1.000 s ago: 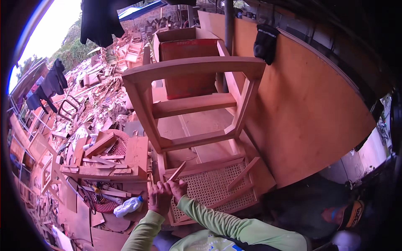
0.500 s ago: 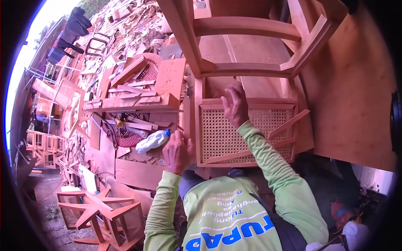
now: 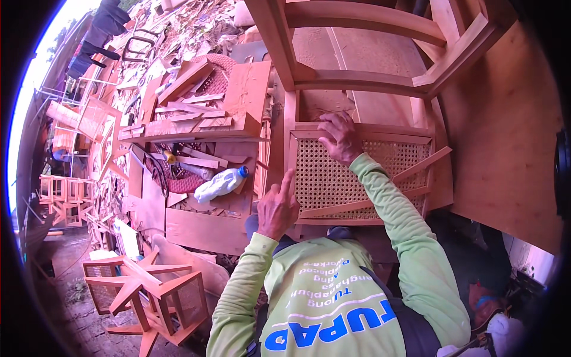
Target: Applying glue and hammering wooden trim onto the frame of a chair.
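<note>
My left hand [image 3: 276,211] is beside the lower left corner of a wooden chair seat, its index finger stretched upward along the side rail [image 3: 290,154] and the other fingers bent, with nothing visible in it. My right hand [image 3: 340,140] is over the upper rail near the seat's left corner, fingers apart and slightly bent, also holding nothing that I can see. The woven cane panel [image 3: 330,181] has loose wooden strips [image 3: 419,165] lying slantwise across it. The upright part of the chair frame [image 3: 363,77] rises beyond the seat.
Left of the seat lie stacked wood offcuts [image 3: 193,113], a plastic bottle [image 3: 217,187] and red woven mats [image 3: 220,80]. An upturned wooden chair [image 3: 160,285] is at the lower left, a plywood sheet [image 3: 505,149] at the right, and a heap of scrap [image 3: 172,30] behind.
The view has tipped down. My hands, together around a small strip a second ago, have separated. Since half a second ago both have risen slightly, and my left has moved right, index finger straightened.
</note>
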`<state>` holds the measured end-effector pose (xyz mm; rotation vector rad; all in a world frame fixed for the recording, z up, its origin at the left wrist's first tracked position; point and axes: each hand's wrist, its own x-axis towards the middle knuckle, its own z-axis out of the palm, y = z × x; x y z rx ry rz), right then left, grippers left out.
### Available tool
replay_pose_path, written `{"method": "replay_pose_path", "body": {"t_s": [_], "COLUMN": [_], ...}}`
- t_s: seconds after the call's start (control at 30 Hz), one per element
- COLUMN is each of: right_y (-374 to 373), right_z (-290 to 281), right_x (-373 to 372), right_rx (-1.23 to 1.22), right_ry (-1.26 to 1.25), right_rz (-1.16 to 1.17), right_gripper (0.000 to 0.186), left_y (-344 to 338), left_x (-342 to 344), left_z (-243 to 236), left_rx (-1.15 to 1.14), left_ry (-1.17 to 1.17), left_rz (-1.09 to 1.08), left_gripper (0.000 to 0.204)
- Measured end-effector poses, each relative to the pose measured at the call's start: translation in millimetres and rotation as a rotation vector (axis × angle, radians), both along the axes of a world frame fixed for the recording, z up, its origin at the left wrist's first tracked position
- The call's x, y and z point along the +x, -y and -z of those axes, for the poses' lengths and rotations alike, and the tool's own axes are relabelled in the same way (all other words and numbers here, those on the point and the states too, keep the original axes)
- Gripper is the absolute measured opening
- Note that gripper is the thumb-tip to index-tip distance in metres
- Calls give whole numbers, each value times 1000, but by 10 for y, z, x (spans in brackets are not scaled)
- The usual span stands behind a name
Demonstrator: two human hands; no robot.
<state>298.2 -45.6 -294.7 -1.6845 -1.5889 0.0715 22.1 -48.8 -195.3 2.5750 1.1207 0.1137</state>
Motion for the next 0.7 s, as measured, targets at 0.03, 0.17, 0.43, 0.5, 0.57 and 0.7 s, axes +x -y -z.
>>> {"method": "replay_pose_path", "body": {"t_s": [0.03,0.17,0.43,0.5,0.57,0.7], "right_y": [10,-9,-9,-14,-17,-17], "right_z": [11,17,2,-15,-25,-45], "right_x": [10,-16,-10,-15,-16,-18], "right_rx": [-8,27,55,60,65,69], "right_ry": [20,12,-33,-36,-41,-49], "right_rz": [-18,9,14,14,16,20], "right_gripper": [36,29,24,24,25,24], "left_y": [5,6,44,47,45,32], "left_x": [2,6,33,42,55,81], "left_z": [15,53,113,120,135,187], "left_rx": [9,29,99,97,94,97], "left_ry": [-7,-4,10,16,20,3], "left_rz": [8,3,24,19,16,16], "left_gripper": [78,77,71,70,69,68]}}
